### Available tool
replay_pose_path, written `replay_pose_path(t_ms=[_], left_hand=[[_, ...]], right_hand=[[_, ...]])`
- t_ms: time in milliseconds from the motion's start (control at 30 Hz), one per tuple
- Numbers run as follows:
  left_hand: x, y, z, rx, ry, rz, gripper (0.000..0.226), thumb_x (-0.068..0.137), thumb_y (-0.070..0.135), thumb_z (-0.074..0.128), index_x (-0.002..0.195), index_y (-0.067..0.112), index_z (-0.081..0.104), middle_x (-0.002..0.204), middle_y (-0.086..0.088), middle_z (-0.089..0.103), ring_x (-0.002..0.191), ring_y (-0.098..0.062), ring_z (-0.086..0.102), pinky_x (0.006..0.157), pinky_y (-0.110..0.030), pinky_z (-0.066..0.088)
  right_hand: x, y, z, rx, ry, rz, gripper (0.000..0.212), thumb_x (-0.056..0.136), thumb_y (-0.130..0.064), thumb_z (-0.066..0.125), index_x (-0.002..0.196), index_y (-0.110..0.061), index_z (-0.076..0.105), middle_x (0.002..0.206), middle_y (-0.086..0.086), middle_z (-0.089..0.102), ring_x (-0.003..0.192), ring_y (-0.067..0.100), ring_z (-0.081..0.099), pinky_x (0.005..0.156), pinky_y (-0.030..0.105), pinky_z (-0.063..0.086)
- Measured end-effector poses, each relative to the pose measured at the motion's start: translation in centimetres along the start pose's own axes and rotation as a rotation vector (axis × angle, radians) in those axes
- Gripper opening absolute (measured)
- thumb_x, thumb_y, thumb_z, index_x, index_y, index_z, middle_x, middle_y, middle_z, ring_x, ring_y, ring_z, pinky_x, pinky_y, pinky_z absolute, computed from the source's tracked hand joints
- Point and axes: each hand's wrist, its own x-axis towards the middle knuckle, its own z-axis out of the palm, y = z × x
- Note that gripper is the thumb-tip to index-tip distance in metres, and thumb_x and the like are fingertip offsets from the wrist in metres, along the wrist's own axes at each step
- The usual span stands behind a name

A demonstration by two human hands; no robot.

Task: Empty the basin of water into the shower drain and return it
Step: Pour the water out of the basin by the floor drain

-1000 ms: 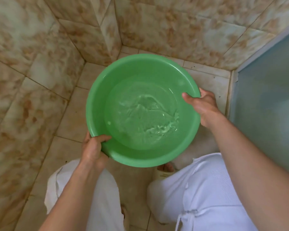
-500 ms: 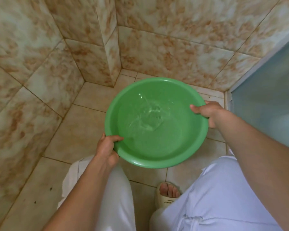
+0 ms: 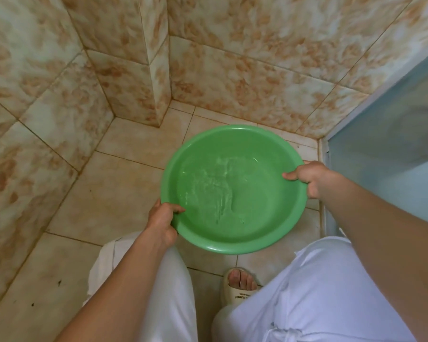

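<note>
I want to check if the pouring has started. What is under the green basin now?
Around the green basin, held by the left hand and right hand, only beige floor tiles show. The floor directly beneath is covered; no drain or falling water is visible.

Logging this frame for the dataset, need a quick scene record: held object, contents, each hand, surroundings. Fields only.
held object: round green plastic basin, above the floor, far edge tipped down
contents: thin sheet of water running toward the far side
left hand: grips near-left rim, thumb inside
right hand: grips right rim, thumb inside
floor: beige tiles
walls: brown-marbled tiles
right side: frosted blue panel
drain: not visible
</note>
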Motion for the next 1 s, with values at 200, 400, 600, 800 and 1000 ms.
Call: replay_pose_path(t_ms=[200,400,600,800,1000], left_hand=[[0.9,-0.8,0.8,0.082,-0.034,-0.01,0.056,0.078,-0.016,0.051,0.125,0.012,0.06,0.115,-0.016,0.07,0.1,-0.038,0.067,0.076,-0.045,0.059],[1.3,-1.4,1.3,0.156,-0.121,-0.062,0.033,0.085,-0.006,0.054,0.114,0.007,0.064,0.109,-0.012,0.073,0.098,-0.029,0.07,0.063,-0.033,0.059],[1.2,-2.3,1.7,0.286,-0.206,-0.187,0.029,0.09,0.005,0.052,0.117,0.013,0.059,0.113,-0.009,0.069,0.103,-0.027,0.067,0.077,-0.042,0.06],[0.4,-5.6,3.1,0.283,-0.086,-0.291,0.033,0.089,-0.005,0.038,0.108,0.011,0.06,0.108,-0.014,0.068,0.097,-0.03,0.066,0.065,-0.041,0.058],[0.3,-7.9,3.7,0.303,-0.032,-0.322,0.036,0.09,-0.013,0.039,0.113,0.003,0.062,0.102,-0.015,0.069,0.09,-0.03,0.066,0.063,-0.04,0.057]], right_hand=[[0.4,0.1,-0.8,0.015,0.051,0.003,0.034,0.073,0.008,0.073,0.103,0.0,0.06,0.111,0.021,0.067,0.09,0.038,0.067,0.081,0.055,0.056],[0.8,0.2,-1.7,0.04,0.098,0.006,0.046,0.073,0.009,0.073,0.117,-0.001,0.059,0.114,0.021,0.066,0.095,0.04,0.067,0.083,0.058,0.055],[1.4,0.6,-2.0,0.033,0.143,0.01,0.048,0.074,0.009,0.072,0.119,0.0,0.059,0.114,0.022,0.067,0.096,0.04,0.067,0.085,0.058,0.054],[1.8,0.6,-1.8,-0.02,0.183,-0.007,0.049,0.074,0.008,0.073,0.12,0.003,0.057,0.116,0.023,0.065,0.098,0.04,0.066,0.087,0.057,0.053],[2.1,0.7,-0.9,-0.094,0.22,-0.036,0.054,0.074,0.008,0.073,0.125,0.004,0.055,0.121,0.023,0.063,0.103,0.04,0.064,0.089,0.057,0.052]])
